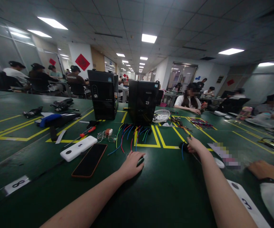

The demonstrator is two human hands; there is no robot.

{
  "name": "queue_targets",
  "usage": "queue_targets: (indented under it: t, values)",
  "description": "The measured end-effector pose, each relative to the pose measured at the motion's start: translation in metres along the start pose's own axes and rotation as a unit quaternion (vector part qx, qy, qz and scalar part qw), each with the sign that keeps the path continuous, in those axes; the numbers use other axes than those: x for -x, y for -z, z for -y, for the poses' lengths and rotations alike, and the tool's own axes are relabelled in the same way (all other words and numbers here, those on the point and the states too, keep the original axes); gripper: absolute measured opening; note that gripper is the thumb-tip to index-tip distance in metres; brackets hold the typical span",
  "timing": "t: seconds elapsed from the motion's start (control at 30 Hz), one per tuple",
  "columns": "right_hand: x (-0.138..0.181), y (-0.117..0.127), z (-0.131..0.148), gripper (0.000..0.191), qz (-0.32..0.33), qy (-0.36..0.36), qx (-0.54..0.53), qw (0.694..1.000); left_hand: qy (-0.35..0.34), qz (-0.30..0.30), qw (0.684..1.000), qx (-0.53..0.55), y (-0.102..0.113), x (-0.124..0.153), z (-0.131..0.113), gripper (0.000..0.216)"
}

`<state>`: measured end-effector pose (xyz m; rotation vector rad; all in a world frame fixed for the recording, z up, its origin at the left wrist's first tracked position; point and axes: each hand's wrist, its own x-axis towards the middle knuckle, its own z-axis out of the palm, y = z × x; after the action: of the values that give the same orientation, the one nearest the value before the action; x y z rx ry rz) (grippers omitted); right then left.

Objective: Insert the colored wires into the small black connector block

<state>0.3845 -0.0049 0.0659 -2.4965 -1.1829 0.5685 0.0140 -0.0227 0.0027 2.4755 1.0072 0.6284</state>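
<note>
My left hand (131, 165) rests on the green table with its fingers loosely spread and nothing in them. Just beyond its fingertips lie several loose wires (122, 139) in red, blue and green. Further right, my right hand (196, 146) has its fingers closed beside a small black thing (184, 146). What those fingers grip is too small and blurred to make out. Below the black thing, a short blue wire (182, 153) lies on the table. Two black computer cases (103, 95) stand upright behind the wires.
A phone (89, 161), a white power strip (78, 148) and a red-handled screwdriver (88, 131) lie at left. A white round fan grille (161, 116) is beside the right-hand case. Another person's hand (266, 171) rests at far right, near a second power strip (247, 202).
</note>
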Motion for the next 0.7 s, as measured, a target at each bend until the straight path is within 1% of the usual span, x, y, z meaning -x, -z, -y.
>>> queue_targets:
  t: [0.07,0.13,0.2,0.23,0.33,0.4,0.47,0.57,0.7]
  values:
    - [0.003,0.011,0.0,0.052,-0.009,-0.015,0.003,1.0,0.001,0.002,1.0,0.0,0.001,0.0,-0.001,0.041]
    - [0.007,0.02,-0.001,0.055,0.001,-0.021,0.02,1.0,0.005,0.004,1.0,0.0,0.001,0.0,-0.002,0.041]
    - [0.01,0.025,-0.001,0.059,0.012,-0.014,0.055,0.998,0.006,0.006,1.0,0.001,0.002,0.0,-0.002,0.041]
    - [0.011,0.025,-0.001,0.057,0.008,-0.004,0.081,0.997,0.006,0.007,1.0,0.002,0.002,0.0,-0.002,0.041]
    - [0.009,0.025,0.001,0.041,-0.029,0.031,0.151,0.988,0.001,0.009,1.0,0.005,0.003,0.0,-0.002,0.041]
    - [0.006,0.023,0.001,0.03,-0.043,0.042,0.173,0.983,-0.001,0.01,1.0,0.005,0.002,0.0,-0.002,0.041]
    - [0.002,0.02,0.001,0.024,-0.046,0.046,0.183,0.981,-0.001,0.006,1.0,0.002,0.002,0.0,-0.001,0.04]
    - [-0.002,0.016,-0.002,0.021,-0.056,0.05,0.197,0.978,-0.004,0.005,1.0,-0.002,0.001,0.0,-0.001,0.04]
    - [-0.007,0.011,-0.006,0.024,-0.069,0.046,0.197,0.977,-0.007,0.005,1.0,-0.002,0.0,-0.001,0.0,0.038]
